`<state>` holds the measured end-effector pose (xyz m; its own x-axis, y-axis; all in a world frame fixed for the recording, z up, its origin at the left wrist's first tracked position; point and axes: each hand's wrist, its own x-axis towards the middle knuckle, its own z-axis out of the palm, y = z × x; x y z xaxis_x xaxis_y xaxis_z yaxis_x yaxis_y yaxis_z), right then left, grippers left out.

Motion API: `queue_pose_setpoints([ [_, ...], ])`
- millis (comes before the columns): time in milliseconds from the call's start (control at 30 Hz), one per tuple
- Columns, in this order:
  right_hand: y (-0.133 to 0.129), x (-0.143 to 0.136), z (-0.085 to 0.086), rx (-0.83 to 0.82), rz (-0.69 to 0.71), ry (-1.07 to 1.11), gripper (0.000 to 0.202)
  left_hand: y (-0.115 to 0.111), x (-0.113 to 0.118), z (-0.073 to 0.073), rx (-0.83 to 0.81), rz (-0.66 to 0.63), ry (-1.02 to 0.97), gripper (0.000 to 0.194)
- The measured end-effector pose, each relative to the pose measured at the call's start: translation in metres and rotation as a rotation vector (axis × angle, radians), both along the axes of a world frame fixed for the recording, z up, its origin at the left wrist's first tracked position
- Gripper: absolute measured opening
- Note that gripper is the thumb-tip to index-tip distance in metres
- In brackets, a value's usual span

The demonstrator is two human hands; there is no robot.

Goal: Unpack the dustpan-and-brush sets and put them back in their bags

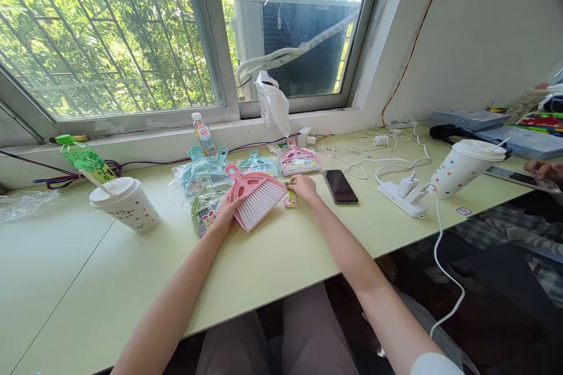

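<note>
My left hand [225,211] is closed around the left edge of a pink dustpan [241,183]. A matching pink hand brush with white bristles [263,202] lies against the dustpan, bristles towards me. Just right of the brush, my right hand [303,187] has its fingers closed at the upper edge of a small yellow printed card [290,200]. The fingertips partly hide the card's top. Behind my hands lie blue dustpan sets [204,169] and another pink dustpan set [299,159]. A green dustpan set [203,214] sits beside my left hand.
A lidded white cup [125,204] stands left, near a green bottle [85,158]. A phone [341,186], a power strip [402,198] with white cables and a second cup [466,169] are right. A clear bottle [203,133] stands behind. Another person's hand [545,171] is far right.
</note>
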<state>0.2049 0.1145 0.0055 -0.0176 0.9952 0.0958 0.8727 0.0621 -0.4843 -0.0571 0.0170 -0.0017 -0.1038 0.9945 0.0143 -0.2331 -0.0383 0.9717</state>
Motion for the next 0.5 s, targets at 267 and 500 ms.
queue_pose_setpoints([
  [267,-0.002,-0.017,0.0,-0.131,0.073,1.042,0.024,0.006,-0.003,-0.003,-0.031,0.13,-0.081,0.052],
  [500,-0.02,-0.025,0.026,-0.138,0.368,1.564,0.047,0.003,0.002,0.004,0.097,0.132,-0.067,0.072],
])
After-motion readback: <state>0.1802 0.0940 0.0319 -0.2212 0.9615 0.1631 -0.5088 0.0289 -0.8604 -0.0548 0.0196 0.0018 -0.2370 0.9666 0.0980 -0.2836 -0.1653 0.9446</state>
